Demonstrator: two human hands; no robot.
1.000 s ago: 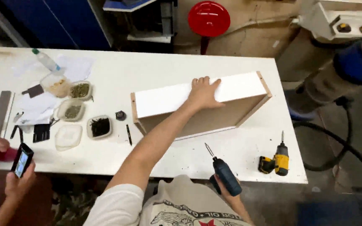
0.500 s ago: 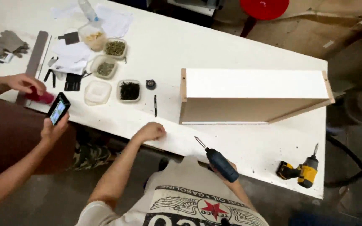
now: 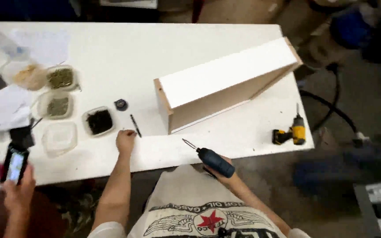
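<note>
Now the left hand [image 3: 125, 141] rests on the white table [image 3: 111, 48], fingers curled loosely, empty, its fingertips just beside a black pen [image 3: 135, 125]. The right hand [image 3: 219, 169] grips a dark blue screwdriver [image 3: 212, 159], tip pointing to ten o'clock. At nine o'clock of the left hand sit plastic tubs: one with dark bits [image 3: 98, 121], one empty [image 3: 59, 139], two with greenish screws [image 3: 59, 78].

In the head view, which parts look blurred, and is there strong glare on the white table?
Head view: the left edge is smeared, so the phone and clear containers look soft; the floor at right is blurred too. The white table is bright but evenly lit, without hard glare. The left hand, the dark blue driver in the right hand and the white box stay fairly sharp.
</note>
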